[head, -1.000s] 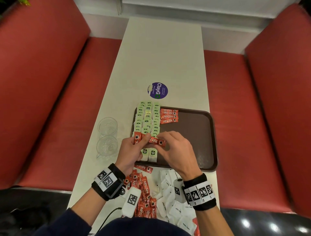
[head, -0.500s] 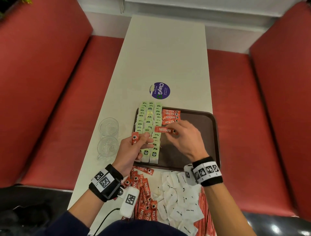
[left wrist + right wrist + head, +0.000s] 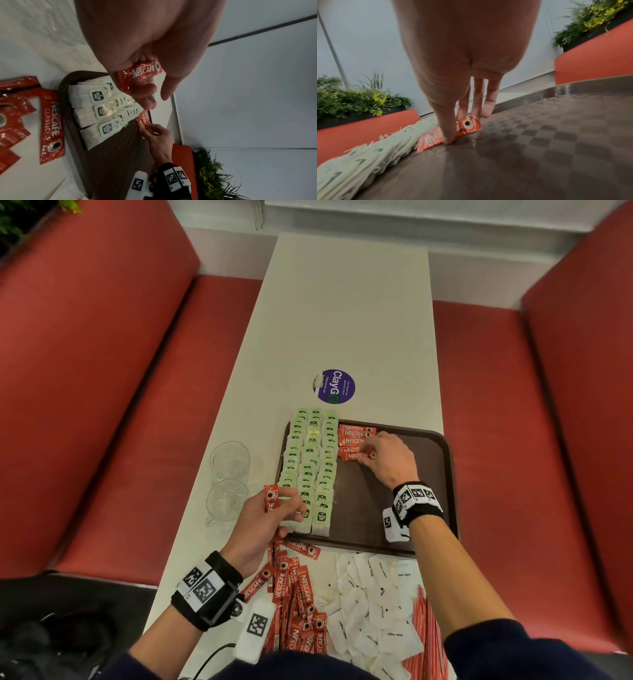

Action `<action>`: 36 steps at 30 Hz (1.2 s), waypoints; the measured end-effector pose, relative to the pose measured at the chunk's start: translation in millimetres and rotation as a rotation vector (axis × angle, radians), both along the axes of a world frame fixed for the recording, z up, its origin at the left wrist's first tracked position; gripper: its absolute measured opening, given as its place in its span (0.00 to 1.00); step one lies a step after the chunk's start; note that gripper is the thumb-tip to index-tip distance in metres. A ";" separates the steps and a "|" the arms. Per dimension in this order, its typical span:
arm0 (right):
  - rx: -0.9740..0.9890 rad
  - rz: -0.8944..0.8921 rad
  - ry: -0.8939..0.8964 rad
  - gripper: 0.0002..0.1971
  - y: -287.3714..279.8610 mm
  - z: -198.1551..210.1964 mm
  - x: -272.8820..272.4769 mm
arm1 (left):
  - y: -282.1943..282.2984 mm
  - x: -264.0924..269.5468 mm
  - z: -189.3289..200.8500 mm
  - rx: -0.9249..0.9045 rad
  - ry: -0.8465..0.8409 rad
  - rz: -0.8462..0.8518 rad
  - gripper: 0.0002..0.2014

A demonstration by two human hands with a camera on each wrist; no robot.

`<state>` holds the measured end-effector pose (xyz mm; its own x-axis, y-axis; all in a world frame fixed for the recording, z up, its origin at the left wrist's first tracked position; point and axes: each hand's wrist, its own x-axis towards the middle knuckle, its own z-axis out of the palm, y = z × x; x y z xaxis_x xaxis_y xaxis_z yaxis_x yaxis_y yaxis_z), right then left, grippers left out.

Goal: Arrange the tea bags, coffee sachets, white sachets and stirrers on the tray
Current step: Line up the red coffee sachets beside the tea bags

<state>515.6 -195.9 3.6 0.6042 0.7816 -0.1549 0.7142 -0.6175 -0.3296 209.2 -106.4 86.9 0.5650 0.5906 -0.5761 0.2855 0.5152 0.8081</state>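
- Head view: the brown tray (image 3: 442,470) lies on the white table (image 3: 342,313). The tea bags (image 3: 311,467) fill its left part in three overlapping rows, which leaves the floor beside them free for a red column. The right hand (image 3: 387,458) reaches to the far end of that column and pinches the newest coffee sachet (image 3: 359,455) at its near end, setting it just below the coffee sachets already laid (image 3: 356,434); judging by this, the column grows toward the person. The left hand (image 3: 270,511) hovers over the tray's near-left corner, gripping a spare coffee sachet (image 3: 270,498), probably held ready as the next one. The loose coffee sachets (image 3: 298,590), white sachets (image 3: 373,597) and stirrers (image 3: 423,621) wait on the table below the tray, near both wrists.
- Left wrist view: the thumb and curled fingers hold the spare sachet across the palm, label outward, above the tea bags. The right hand works at the red column, well apart.
- Right wrist view: the right hand's thumb and fingertips (image 3: 486,108) clasp the newest sachet against the tray floor, just beside the tea bags' edge, apparently squaring it before letting go.
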 end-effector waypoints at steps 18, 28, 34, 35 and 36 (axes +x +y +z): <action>0.075 -0.092 0.037 0.10 17.2 -7.3 -10.1 | 4.2 -6.0 2.6 -0.025 -0.005 0.015 0.15; 0.148 -0.130 0.060 0.12 17.7 -10.6 -10.8 | 2.6 -1.3 9.5 -0.230 -0.128 -0.008 0.15; 0.259 -0.172 0.074 0.15 11.4 10.3 -25.0 | 0.8 -1.8 10.2 -0.198 -0.176 -0.046 0.18; 0.320 -0.191 0.098 0.14 10.1 19.6 -33.9 | 0.3 -1.1 10.9 -0.201 -0.196 -0.047 0.18; 0.388 -0.209 0.141 0.12 8.4 31.6 -45.6 | -0.2 -0.4 11.3 -0.203 -0.212 -0.048 0.18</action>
